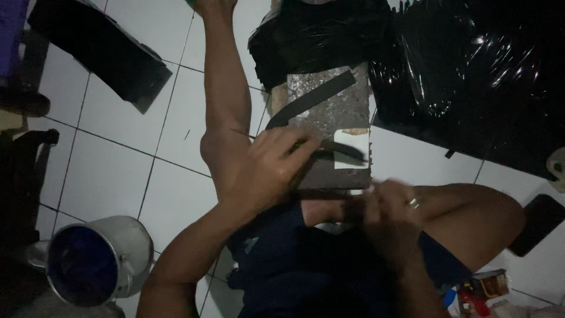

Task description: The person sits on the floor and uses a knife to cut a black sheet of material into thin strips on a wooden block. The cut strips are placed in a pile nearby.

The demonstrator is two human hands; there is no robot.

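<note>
I sit on a tiled floor with a grey stone block (332,109) between my legs. My left hand (268,171) presses down on a dark narrow strip (341,150) that lies across the block's near end, over a small white piece (352,156). A second dark strip (312,99) lies diagonally on the block's far part. My right hand (391,215), with a ring on one finger, is blurred just below the block's near right corner; its fingers look curled, and I cannot tell what it holds.
Black plastic bags (471,70) pile up at the upper right. A black flat object (100,53) lies at the upper left. A metal pot (94,262) stands at the lower left. Small containers (479,288) sit at the lower right.
</note>
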